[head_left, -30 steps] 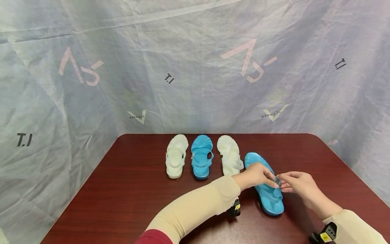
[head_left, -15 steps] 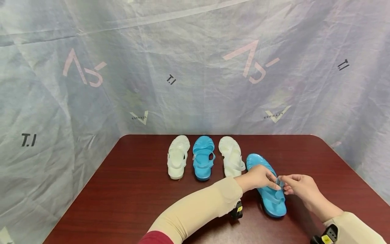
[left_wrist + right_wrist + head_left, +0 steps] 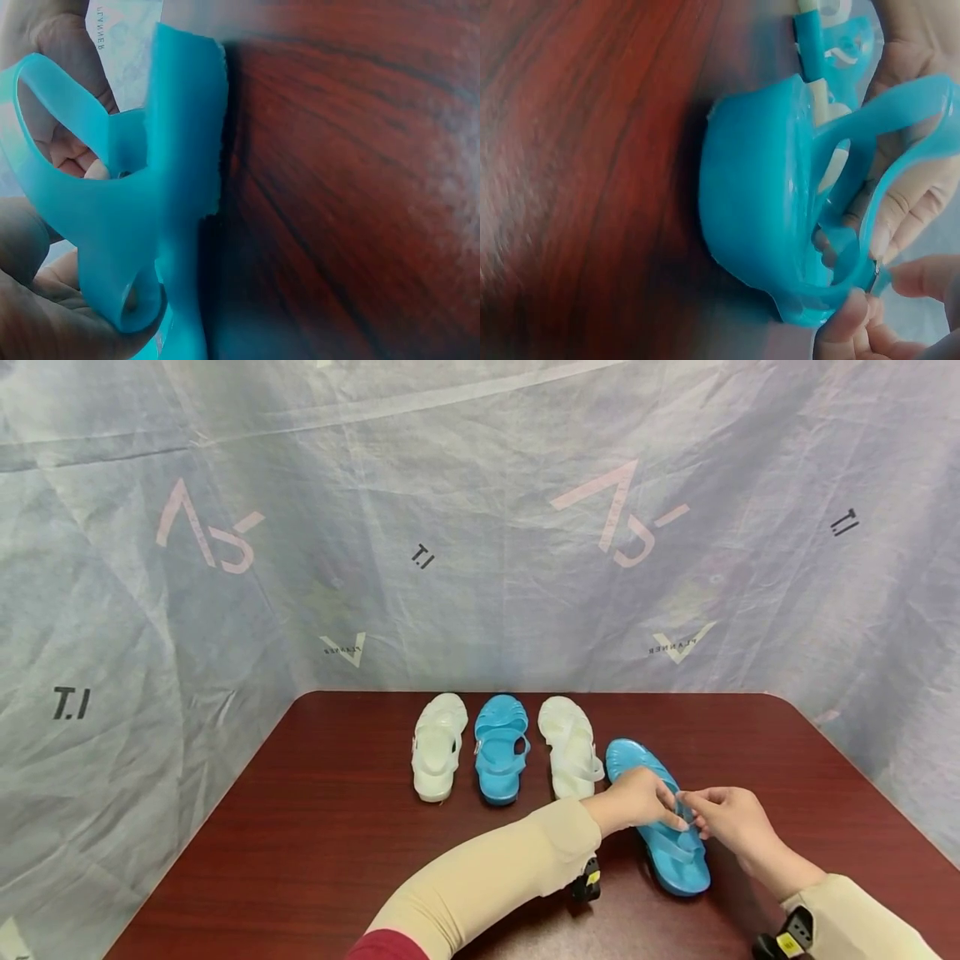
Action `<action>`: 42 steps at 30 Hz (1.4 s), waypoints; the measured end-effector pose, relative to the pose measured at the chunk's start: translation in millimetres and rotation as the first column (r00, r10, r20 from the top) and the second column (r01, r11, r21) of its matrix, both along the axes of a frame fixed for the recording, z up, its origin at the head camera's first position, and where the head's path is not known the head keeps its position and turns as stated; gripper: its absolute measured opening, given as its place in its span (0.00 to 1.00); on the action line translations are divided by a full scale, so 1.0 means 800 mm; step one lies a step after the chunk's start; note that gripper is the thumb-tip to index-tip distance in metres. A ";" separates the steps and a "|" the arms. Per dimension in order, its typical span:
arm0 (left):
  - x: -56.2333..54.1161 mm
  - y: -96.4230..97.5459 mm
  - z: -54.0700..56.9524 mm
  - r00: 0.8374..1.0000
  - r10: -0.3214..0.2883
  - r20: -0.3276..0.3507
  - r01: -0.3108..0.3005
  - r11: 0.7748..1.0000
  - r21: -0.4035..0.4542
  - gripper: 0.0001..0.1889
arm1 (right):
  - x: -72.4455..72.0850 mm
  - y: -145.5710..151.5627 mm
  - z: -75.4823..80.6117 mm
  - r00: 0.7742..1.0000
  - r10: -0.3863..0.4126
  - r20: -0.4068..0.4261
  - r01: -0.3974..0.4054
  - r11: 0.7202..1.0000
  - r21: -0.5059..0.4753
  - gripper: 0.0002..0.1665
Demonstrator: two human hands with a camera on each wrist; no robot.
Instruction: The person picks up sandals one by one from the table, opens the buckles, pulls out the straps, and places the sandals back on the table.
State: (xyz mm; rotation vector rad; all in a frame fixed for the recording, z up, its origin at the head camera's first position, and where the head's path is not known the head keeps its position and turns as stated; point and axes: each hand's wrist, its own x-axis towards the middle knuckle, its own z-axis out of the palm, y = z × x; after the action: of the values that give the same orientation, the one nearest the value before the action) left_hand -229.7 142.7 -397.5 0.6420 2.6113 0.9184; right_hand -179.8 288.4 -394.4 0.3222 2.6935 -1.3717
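A blue jelly sandal [image 3: 678, 875] lies on the table at the right, toe pointing away and a little left. Reaching over it from the left, my left hand [image 3: 637, 797] holds its side with thumb and fingers. At the sandal's right side my right hand [image 3: 732, 822] pinches the end of the ankle strap. A small metal buckle [image 3: 875, 274] shows by the right fingertips in the right wrist view. In the left wrist view the strap [image 3: 71, 90] forms a raised loop above the heel [image 3: 187, 127]. The fingers partly cover the fastening.
To the left stand a white sandal [image 3: 573, 743], another blue sandal [image 3: 501, 750] and a second white sandal [image 3: 437, 747], side by side on the dark red wooden table [image 3: 322, 827]. A grey printed cloth [image 3: 480, 527] hangs behind the table.
My right hand has moved slightly left, closer to the left fingers. The strap end that stood up between the hands now sits lower. The sandal's heel has shifted slightly right.
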 end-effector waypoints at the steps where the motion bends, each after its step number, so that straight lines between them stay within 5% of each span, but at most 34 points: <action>1: 0.000 0.000 -0.001 1.000 0.009 0.019 -0.009 1.000 0.013 0.08 | 0.000 0.001 0.000 1.000 0.008 0.005 -0.008 1.000 -0.003 0.28; 7: 0.001 -0.004 -0.006 0.994 0.057 0.096 -0.064 0.995 0.075 0.09 | 0.007 0.008 0.000 1.000 0.003 0.024 0.000 0.993 -0.117 0.32; 12: 0.001 -0.003 -0.004 0.996 0.048 0.073 -0.052 0.997 0.059 0.09 | 0.018 0.015 -0.001 1.000 -0.012 0.026 0.016 0.986 -0.166 0.35; 26: 0.003 0.005 -0.001 0.996 0.086 0.035 -0.086 0.996 0.017 0.08 | 0.019 0.007 -0.001 0.997 -0.012 -0.076 0.005 0.995 -0.100 0.27; 32: 0.001 -0.003 -0.003 0.995 0.052 0.086 -0.059 0.995 0.082 0.08 | 0.019 0.004 0.007 0.999 0.044 -0.026 -0.046 0.994 -0.099 0.31; 37: -0.001 -0.009 -0.003 0.995 0.001 0.099 -0.016 0.990 0.143 0.07 | 0.017 0.014 0.013 0.994 0.109 0.013 -0.109 0.994 -0.003 0.34; 42: -0.004 -0.014 -0.005 0.992 0.003 0.124 -0.029 0.977 0.211 0.07 | 0.014 0.019 0.011 0.992 0.118 0.036 -0.118 0.993 0.006 0.34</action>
State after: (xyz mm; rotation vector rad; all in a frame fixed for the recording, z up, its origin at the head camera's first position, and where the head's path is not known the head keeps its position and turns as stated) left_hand -233.0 131.9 -401.4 0.5957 2.4334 1.2138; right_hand -168.3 303.4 -385.3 0.1828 2.6432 -1.3094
